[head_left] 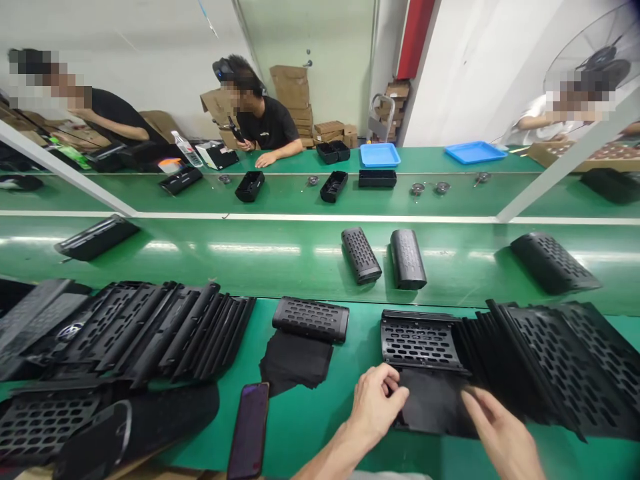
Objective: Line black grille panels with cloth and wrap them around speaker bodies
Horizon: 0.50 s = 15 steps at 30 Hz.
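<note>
- two finished-looking speaker shells (383, 257) lie on the far belt; stacks of perforated grilles (550, 360) wait near, right.
- one grille (419, 341) lies flat, the black fabric sheet (434, 404) just below it, not yet fitted.
- left hand (376, 403) pinches the sheet's left edge; right hand (500, 433) rests flat on it, fingers open.

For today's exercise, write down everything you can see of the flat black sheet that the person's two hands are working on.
The black sheet is thin, matte and limp, cloth-like or foam-like by its look, roughly rectangular and plain. It lies flat on the green table, its far edge tucked against or under the perforated black grille. The left hand pinches its near-left edge with curled fingers; the right hand rests fingertips on its right side. A similar pile of sheets lies further left.
</note>
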Each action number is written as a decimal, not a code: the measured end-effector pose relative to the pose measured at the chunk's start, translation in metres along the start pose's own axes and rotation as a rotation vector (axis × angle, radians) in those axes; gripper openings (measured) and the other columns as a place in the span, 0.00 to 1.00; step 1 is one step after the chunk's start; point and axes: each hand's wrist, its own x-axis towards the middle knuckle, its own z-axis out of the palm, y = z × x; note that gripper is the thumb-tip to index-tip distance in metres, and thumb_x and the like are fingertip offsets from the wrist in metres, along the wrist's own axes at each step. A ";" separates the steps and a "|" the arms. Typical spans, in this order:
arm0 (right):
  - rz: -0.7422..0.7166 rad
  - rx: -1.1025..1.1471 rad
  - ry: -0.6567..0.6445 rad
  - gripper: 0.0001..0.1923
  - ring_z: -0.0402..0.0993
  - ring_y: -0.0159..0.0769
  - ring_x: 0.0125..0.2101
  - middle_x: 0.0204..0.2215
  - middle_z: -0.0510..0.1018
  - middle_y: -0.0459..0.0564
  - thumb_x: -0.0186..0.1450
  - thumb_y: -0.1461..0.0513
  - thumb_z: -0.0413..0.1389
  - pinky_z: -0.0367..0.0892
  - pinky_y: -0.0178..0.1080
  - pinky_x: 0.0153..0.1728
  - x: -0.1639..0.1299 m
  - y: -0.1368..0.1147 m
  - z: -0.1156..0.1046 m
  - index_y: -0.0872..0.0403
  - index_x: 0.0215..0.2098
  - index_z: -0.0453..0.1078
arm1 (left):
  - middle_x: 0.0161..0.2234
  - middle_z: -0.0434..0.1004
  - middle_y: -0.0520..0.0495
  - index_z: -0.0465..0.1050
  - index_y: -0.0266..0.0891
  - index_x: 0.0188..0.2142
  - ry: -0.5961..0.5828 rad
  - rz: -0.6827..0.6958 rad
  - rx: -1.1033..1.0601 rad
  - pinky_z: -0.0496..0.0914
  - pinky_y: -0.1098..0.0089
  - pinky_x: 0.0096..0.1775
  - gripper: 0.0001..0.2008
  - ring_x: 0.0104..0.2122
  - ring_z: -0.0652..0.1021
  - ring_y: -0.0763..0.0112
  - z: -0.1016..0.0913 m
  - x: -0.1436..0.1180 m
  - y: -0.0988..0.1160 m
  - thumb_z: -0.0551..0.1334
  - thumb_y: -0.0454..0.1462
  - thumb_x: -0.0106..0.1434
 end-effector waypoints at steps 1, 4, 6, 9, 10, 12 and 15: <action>-0.003 -0.023 0.025 0.52 0.72 0.57 0.58 0.60 0.75 0.56 0.51 0.28 0.47 0.67 0.49 0.57 0.005 0.005 0.004 0.55 0.57 0.75 | 0.34 0.77 0.52 0.76 0.38 0.38 0.036 -0.018 0.020 0.63 0.68 0.41 0.05 0.35 0.73 0.69 0.001 0.001 -0.004 0.66 0.34 0.60; -0.025 -0.065 0.029 0.58 0.67 0.57 0.63 0.68 0.66 0.57 0.55 0.27 0.44 0.66 0.52 0.60 0.010 0.016 0.015 0.56 0.68 0.64 | 0.35 0.76 0.50 0.71 0.36 0.38 0.081 -0.093 0.054 0.63 0.67 0.41 0.04 0.36 0.74 0.68 0.004 0.002 -0.017 0.64 0.35 0.63; -0.016 -0.078 -0.002 0.61 0.65 0.55 0.65 0.68 0.65 0.56 0.56 0.26 0.43 0.64 0.53 0.63 0.009 0.018 0.020 0.56 0.73 0.56 | 0.36 0.77 0.49 0.71 0.36 0.41 0.052 -0.134 0.056 0.63 0.67 0.41 0.09 0.37 0.76 0.66 0.008 0.002 -0.022 0.65 0.39 0.66; 0.010 -0.062 -0.015 0.62 0.65 0.55 0.65 0.68 0.66 0.56 0.55 0.26 0.40 0.60 0.52 0.67 0.007 0.015 0.023 0.56 0.73 0.56 | 0.35 0.77 0.48 0.72 0.36 0.42 0.011 -0.162 0.051 0.63 0.66 0.41 0.11 0.38 0.76 0.64 0.013 0.003 -0.025 0.66 0.42 0.67; 0.016 -0.047 -0.012 0.62 0.65 0.54 0.65 0.67 0.66 0.56 0.54 0.26 0.41 0.58 0.51 0.68 0.007 0.014 0.023 0.56 0.73 0.57 | 0.34 0.77 0.48 0.72 0.36 0.42 0.008 -0.163 0.051 0.63 0.66 0.40 0.11 0.38 0.76 0.63 0.014 0.004 -0.025 0.65 0.41 0.67; 0.024 -0.007 0.002 0.61 0.64 0.53 0.66 0.67 0.66 0.56 0.53 0.27 0.43 0.55 0.50 0.70 0.006 0.011 0.020 0.56 0.71 0.60 | 0.32 0.75 0.48 0.71 0.36 0.41 0.006 -0.157 0.045 0.62 0.66 0.39 0.10 0.37 0.75 0.64 0.013 0.004 -0.024 0.65 0.41 0.67; 0.073 0.119 -0.014 0.60 0.65 0.50 0.65 0.65 0.68 0.55 0.50 0.26 0.48 0.57 0.49 0.70 0.002 0.011 0.015 0.53 0.69 0.61 | 0.28 0.70 0.51 0.67 0.37 0.36 0.001 -0.145 0.014 0.60 0.68 0.36 0.11 0.32 0.72 0.68 0.008 0.002 -0.022 0.66 0.41 0.66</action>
